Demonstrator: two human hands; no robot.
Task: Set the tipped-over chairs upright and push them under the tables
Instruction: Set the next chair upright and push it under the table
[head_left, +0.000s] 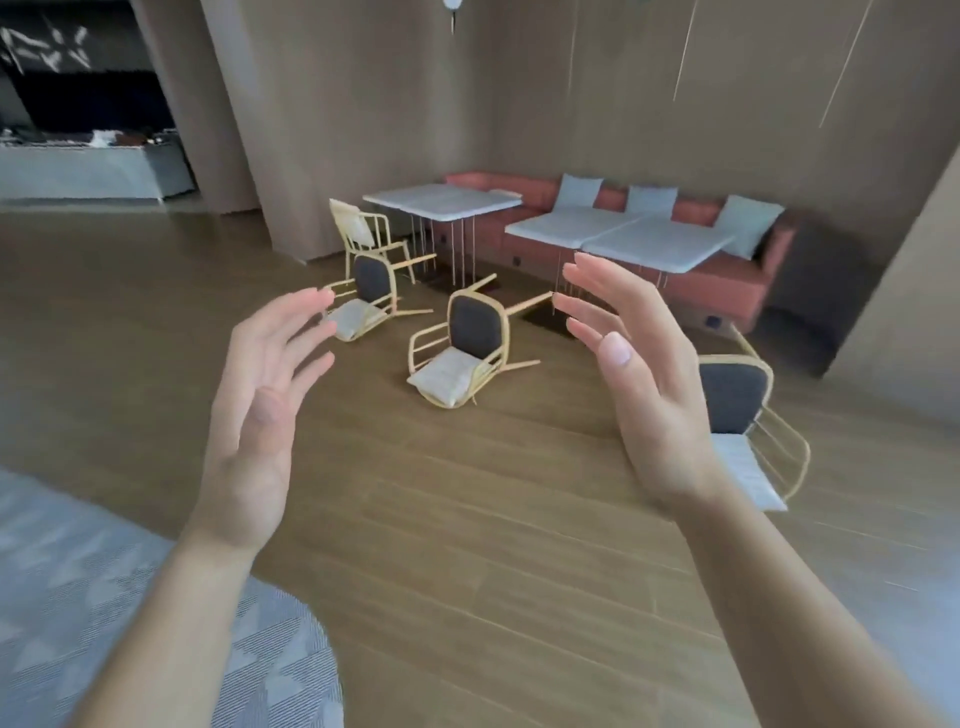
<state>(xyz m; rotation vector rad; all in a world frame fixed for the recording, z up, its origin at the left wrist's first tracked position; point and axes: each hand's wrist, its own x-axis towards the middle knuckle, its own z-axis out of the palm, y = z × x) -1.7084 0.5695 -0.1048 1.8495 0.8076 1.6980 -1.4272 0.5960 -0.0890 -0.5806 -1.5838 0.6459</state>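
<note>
Three light-wood chairs with dark seat pads lie tipped onto their backs on the wooden floor: the left chair (366, 293), the middle chair (465, 348) and the right chair (748, 415), partly hidden behind my right hand. A fourth chair (371, 236) stands upright beside the left white table (441, 202). Two more white tables (623, 234) stand joined in front of the red sofa (524, 195). My left hand (260, 410) and my right hand (639, 374) are raised in front of me, palms facing each other, fingers spread, holding nothing, well short of the chairs.
A grey patterned rug (130, 597) covers the floor at the lower left. Brown walls and a pillar (363, 130) rise behind the tables. White cushions (748, 223) lean along the sofa. A counter (78, 171) stands far left. Bare wooden floor (467, 519) stretches between me and the chairs.
</note>
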